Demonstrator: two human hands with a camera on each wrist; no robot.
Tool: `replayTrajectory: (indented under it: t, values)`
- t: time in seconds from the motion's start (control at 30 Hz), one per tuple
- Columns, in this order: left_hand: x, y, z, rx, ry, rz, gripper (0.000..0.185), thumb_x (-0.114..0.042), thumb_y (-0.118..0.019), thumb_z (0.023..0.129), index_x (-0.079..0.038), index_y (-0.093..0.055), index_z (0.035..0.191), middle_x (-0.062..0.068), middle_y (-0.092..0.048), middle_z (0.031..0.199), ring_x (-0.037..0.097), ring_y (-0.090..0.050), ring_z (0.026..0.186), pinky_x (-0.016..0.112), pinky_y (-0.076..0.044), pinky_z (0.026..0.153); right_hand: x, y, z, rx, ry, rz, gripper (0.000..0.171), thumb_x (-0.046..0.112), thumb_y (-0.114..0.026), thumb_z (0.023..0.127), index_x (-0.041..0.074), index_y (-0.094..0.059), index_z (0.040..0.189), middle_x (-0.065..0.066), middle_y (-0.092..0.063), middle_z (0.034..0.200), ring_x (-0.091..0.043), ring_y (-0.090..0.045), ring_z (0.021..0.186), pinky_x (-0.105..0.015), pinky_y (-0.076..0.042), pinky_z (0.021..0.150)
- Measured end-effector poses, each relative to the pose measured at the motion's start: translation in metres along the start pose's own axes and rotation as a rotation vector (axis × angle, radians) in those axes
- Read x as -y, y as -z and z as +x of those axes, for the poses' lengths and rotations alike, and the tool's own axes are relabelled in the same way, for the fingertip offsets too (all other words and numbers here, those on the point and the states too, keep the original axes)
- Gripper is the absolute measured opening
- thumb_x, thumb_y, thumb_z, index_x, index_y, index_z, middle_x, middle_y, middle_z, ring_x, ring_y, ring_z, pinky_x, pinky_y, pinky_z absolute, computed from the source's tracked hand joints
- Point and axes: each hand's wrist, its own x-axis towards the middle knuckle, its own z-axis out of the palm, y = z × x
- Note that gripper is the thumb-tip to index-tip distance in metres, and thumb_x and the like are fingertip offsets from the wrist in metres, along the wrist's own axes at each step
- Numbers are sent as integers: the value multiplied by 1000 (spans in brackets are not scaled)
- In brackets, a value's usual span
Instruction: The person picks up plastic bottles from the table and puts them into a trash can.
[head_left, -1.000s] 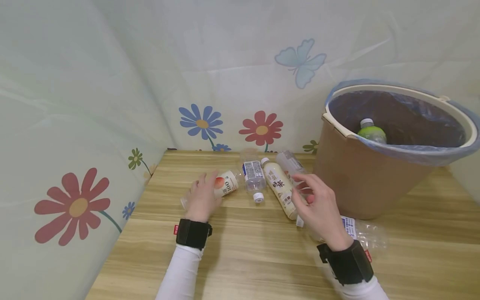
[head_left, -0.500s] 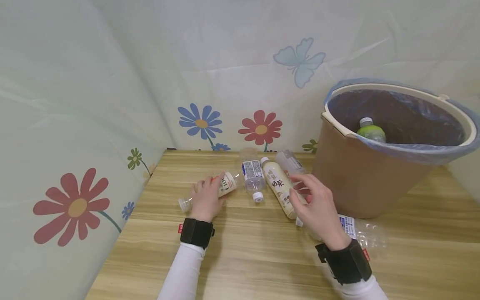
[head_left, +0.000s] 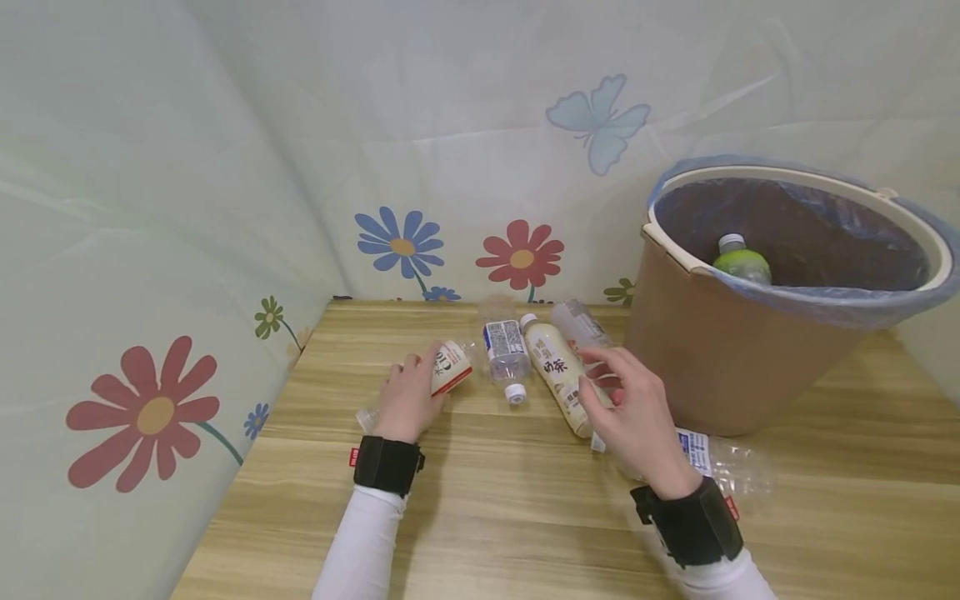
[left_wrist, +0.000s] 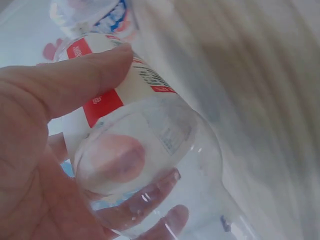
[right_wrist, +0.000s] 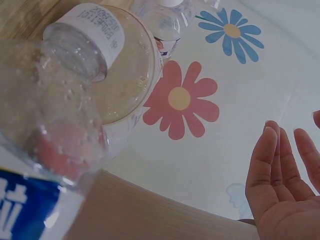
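Observation:
In the head view my left hand (head_left: 407, 402) grips a clear plastic bottle (head_left: 452, 367) with a cream and red label, lying tilted at the left of the table. The left wrist view shows the thumb across this bottle's label (left_wrist: 107, 102) and fingers curled beneath its clear body. My right hand (head_left: 637, 412) holds nothing, its fingers loosely bent beside a cream milk tea bottle (head_left: 553, 367); whether they touch it is unclear. A clear bottle (head_left: 506, 350) with a blue and white label lies between the hands. Partly under my right wrist is another clear bottle (head_left: 738, 468).
A tall brown bin (head_left: 705, 367) with a blue bag liner stands at the right, and a green-labelled bottle (head_left: 742, 262) is inside. One more clear bottle (head_left: 577, 321) lies behind the milk tea bottle. A flower-printed curtain (head_left: 450, 150) borders the table (head_left: 480, 517).
The bottle in my left hand has turned about its length, so a different side of its label faces up. My left hand shifted slightly right, then back. The right hand has barely moved.

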Motion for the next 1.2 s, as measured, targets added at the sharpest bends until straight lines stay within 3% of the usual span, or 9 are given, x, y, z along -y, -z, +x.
replayTrajectory:
  t: [0.23,0.37,0.57,0.7,0.8,0.93,1.03,1.2]
  values:
    - [-17,14,-1,-41,-90,-100,83,-31,-73,93,-24,-25,160,21,-55,141,39,-58,115,54,-54,92,1,0,1,-2,-2,22,27,3,-68,90,5,-69,117,-8,-72,107,-15,-66,89,-35,-62,77]
    - [-34,20,-5,-43,-164,-269,85,-30,-71,95,-25,-19,162,18,-48,148,35,-55,121,51,-54,96,2,1,1,3,-12,68,28,1,-67,90,5,-68,118,-8,-72,109,-13,-65,90,-26,-61,78]
    - [-57,16,-13,-7,-308,-509,87,-28,-65,98,-22,-8,163,11,-27,166,29,-41,144,51,-41,117,6,4,1,35,-55,190,33,-1,-67,91,6,-67,122,-12,-71,114,-8,-64,92,-10,-54,77]
    - [-72,11,-18,17,-371,-656,88,-27,-62,100,-23,-1,163,9,-22,168,28,-42,144,51,-43,115,9,5,0,87,-97,252,39,0,-66,93,8,-63,130,-12,-69,118,-11,-65,97,-8,-53,82]
    - [-81,7,-23,60,-393,-745,88,-27,-59,102,-27,4,163,9,-27,165,28,-50,136,50,-50,107,11,5,0,129,-117,280,45,0,-65,93,8,-58,137,-14,-68,122,-15,-66,100,-8,-52,86]
    - [-91,6,-28,104,-407,-775,85,-33,-53,104,-29,10,162,9,-21,167,29,-46,141,52,-48,110,13,3,0,167,-123,307,53,2,-64,95,11,-53,145,-17,-66,129,-26,-68,104,-10,-53,88]
    - [-95,5,-31,118,-418,-786,83,-35,-48,106,-28,13,161,7,-9,171,29,-34,150,54,-40,117,12,2,-1,185,-124,333,57,3,-63,96,14,-48,150,-18,-64,133,-33,-67,108,-12,-53,88]
    - [-97,4,-36,156,-412,-781,81,-37,-42,108,-28,19,160,2,3,172,23,-18,157,50,-30,123,12,2,0,220,-130,341,64,3,-60,97,16,-39,156,-20,-59,140,-35,-66,112,-11,-51,90]
